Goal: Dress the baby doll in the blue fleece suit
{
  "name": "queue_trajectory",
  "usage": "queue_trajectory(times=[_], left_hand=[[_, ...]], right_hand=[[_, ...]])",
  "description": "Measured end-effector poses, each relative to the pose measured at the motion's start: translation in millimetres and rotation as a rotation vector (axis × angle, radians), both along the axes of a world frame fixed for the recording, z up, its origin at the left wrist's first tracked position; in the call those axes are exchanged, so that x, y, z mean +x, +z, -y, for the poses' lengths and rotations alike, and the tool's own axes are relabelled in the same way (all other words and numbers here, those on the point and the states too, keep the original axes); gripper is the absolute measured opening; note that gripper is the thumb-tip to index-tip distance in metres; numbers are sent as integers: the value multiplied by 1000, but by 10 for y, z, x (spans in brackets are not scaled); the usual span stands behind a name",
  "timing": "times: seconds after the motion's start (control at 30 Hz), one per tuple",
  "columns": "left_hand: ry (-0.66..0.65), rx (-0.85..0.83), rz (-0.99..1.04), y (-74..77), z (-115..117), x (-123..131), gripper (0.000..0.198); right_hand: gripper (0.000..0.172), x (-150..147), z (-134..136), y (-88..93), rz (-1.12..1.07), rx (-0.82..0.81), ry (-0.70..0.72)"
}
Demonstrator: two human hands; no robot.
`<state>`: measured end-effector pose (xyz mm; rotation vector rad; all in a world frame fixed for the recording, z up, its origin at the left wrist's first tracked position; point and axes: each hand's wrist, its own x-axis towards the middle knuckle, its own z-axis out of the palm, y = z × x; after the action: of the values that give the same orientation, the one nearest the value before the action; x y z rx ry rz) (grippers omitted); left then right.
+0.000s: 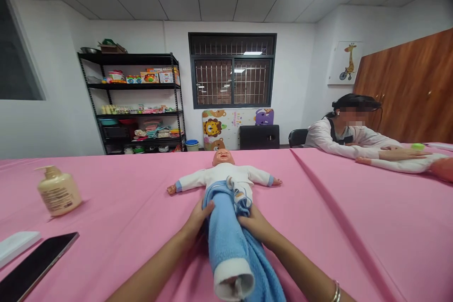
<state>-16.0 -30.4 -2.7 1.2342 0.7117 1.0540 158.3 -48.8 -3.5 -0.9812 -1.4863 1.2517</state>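
Observation:
A baby doll (223, 174) in a white top with blue cuffs lies on its back on the pink-covered table (123, 212), head away from me and arms spread. Blue baby pants (222, 226) with white cuffs lie over its lower body, one leg stretched towards me. My left hand (198, 217) grips the left side of the pants near the waist, thumb on top. On the other side, my right hand (256, 222) is closed on the bunched fabric by the waistband. The doll's legs are hidden by the cloth.
To my left stand a beige pump bottle (59, 192), a dark phone (37, 266) and a white flat object (17, 245). At the right, another person (339, 132) leans over a second doll (414, 164). Shelves (138, 113) stand behind.

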Motion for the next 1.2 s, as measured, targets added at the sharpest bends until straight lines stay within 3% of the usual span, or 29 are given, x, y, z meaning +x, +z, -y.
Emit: queue_trajectory(times=[0.07,0.1,0.23,0.47,0.63,0.7,0.83,1.0,1.1,1.2], left_hand=[[-90,34,-4,46,50,9,86],[-74,37,-27,57,56,16,89],[121,-43,-139,35,-2,49,74],[271,45,-173,-102,-99,90,63],[347,154,-248,-214,-203,126,55],[348,166,-310,-248,-245,105,52],[434,277,-605,-198,-256,-34,46],[703,346,-1109,73,-159,-212,53],[594,351,-1176,182,-110,-212,55],[323,148,-934,219,-45,-142,62]], right_hand=[[65,27,-19,-13,-42,-115,-40],[65,42,-24,-14,-63,-168,-54],[68,90,-17,15,-95,-266,-45],[67,80,11,68,34,-165,11],[40,43,34,120,136,-55,61],[39,32,38,128,154,-52,71],[46,15,41,112,175,-42,81],[41,4,47,97,222,20,50],[37,17,43,99,265,52,48],[31,46,32,87,313,81,39]])
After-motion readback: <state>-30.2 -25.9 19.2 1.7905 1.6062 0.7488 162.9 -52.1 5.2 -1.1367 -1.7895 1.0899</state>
